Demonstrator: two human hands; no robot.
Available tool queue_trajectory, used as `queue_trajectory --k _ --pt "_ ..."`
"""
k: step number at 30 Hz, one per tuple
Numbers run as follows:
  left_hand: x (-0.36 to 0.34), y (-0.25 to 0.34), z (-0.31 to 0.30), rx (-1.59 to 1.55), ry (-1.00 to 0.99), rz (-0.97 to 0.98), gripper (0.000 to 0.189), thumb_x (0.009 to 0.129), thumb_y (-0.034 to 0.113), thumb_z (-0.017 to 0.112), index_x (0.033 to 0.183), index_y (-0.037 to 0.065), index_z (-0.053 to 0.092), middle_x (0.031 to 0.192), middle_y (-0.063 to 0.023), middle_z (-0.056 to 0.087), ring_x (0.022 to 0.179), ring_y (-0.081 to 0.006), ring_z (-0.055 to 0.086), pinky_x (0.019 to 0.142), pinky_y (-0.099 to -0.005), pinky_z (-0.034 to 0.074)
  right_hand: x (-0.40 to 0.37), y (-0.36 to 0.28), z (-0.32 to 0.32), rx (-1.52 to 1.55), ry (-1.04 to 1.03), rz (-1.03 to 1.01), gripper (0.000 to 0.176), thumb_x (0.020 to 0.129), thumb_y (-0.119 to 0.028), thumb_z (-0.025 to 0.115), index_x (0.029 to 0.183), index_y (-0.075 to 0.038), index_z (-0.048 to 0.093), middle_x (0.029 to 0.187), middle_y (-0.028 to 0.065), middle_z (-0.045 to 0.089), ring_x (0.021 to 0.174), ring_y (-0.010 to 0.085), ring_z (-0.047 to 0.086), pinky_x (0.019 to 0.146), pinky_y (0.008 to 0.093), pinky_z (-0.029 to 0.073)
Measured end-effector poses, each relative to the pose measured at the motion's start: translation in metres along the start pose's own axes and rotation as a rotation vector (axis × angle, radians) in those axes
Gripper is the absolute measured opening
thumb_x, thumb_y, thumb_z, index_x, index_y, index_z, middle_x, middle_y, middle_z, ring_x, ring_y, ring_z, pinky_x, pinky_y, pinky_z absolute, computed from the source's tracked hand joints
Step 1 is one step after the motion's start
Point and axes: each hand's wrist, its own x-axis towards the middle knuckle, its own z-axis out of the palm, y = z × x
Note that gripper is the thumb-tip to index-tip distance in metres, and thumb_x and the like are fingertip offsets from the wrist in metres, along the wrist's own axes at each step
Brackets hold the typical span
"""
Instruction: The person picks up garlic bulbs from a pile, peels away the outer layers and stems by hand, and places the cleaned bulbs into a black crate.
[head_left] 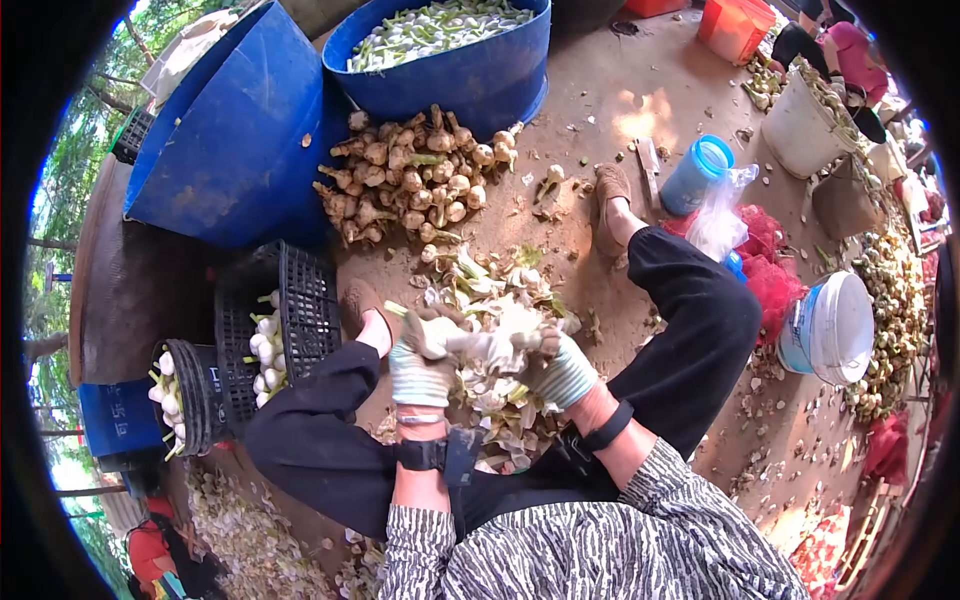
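My left hand (425, 352), in a pale glove with a striped cuff, is closed around a garlic bulb. A short green garlic stem (396, 309) sticks out on its left side; the bulb itself is mostly hidden by the fingers. Close beside it, my right hand (552, 368), gloved the same way, has its fingers bent inward, and what lies between them is too blurred to name. Under both hands a heap of loose garlic skins (500, 290) covers the ground between my legs.
Beyond the skins lies a pile of unpeeled garlic (410, 180). A blue tub (450, 95) of white garlic stands behind it. On the left are black crates (310, 315) holding cleaned bulbs. To the right are a knife (649, 172), blue container (697, 178), red netting (770, 285) and white bucket (838, 328).
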Motion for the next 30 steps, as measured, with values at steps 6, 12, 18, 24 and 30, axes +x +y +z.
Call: queue_trajectory --k 6,12,18,24,30 --pt "0.012 0.018 0.006 -0.181 0.119 0.010 0.030 0.079 0.032 0.062 0.085 0.003 0.058 0.086 -0.0107 0.061 0.081 -0.0259 0.059 0.066 -0.0341 0.051 -0.030 -0.014 0.037 -0.184 -0.041 -0.046 0.026 0.077 -0.009 0.061 0.100 0.001 0.055 0.087 0.0038 0.058 0.079 0.0128 0.058 0.071 0.0252 0.047" --pt "0.034 0.034 -0.024 -0.250 0.241 -0.006 0.022 0.074 0.032 0.068 0.086 0.014 0.063 0.077 -0.0025 0.063 0.072 -0.0192 0.060 0.067 -0.0352 0.050 -0.052 -0.048 0.057 -0.877 -0.181 -0.073 0.027 0.075 -0.012 0.060 0.099 0.001 0.057 0.089 0.0062 0.059 0.077 0.0145 0.056 0.067 0.0258 0.045" --pt "0.024 0.012 -0.014 -0.129 0.143 -0.139 0.033 0.077 0.038 0.064 0.088 0.007 0.059 0.080 -0.0089 0.062 0.071 -0.0227 0.059 0.058 -0.0353 0.049 0.002 -0.003 0.028 -1.780 0.164 -0.708 0.042 0.066 -0.015 0.067 0.104 -0.004 0.053 0.098 0.0132 0.055 0.089 0.0283 0.053 0.072 0.0351 0.044" --pt "0.025 -0.007 -0.032 0.029 0.272 -0.193 0.028 0.081 0.034 0.061 0.086 0.006 0.059 0.078 -0.0082 0.063 0.065 -0.0206 0.060 0.057 -0.0313 0.050 0.013 -0.005 0.045 -1.407 0.131 -0.224 0.016 0.075 -0.015 0.061 0.082 0.000 0.057 0.075 0.0130 0.060 0.069 0.0273 0.058 0.064 0.0335 0.045" --pt "0.044 0.005 -0.050 -0.007 0.489 -0.147 0.040 0.087 0.045 0.046 0.093 0.007 0.057 0.090 -0.0085 0.061 0.080 -0.0235 0.055 0.071 -0.0399 0.046 0.002 -0.001 0.012 -1.428 -0.070 -0.206 0.024 0.077 -0.009 0.057 0.101 -0.007 0.059 0.085 0.0150 0.063 0.076 0.0213 0.061 0.069 0.0305 0.047"
